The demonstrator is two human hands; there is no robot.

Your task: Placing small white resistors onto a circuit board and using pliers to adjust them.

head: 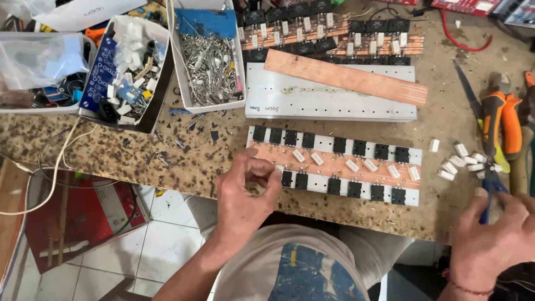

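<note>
A long white plate (326, 183) with a copper strip board, two rows of black transistors and several white block resistors lies at the table's near edge. My left hand (245, 192) rests at its left end, fingers pinched on a small white resistor (278, 169). My right hand (496, 237) is at the bottom right, closed around blue-handled pliers (491, 187) whose tip points at a loose pile of white resistors (465, 161).
Another white plate with a copper strip (334, 89) lies behind, with further transistor boards past it. Open boxes of parts (209, 56) stand at the back left. An orange-handled saw (497, 120) lies at the right. Wires hang off the left edge.
</note>
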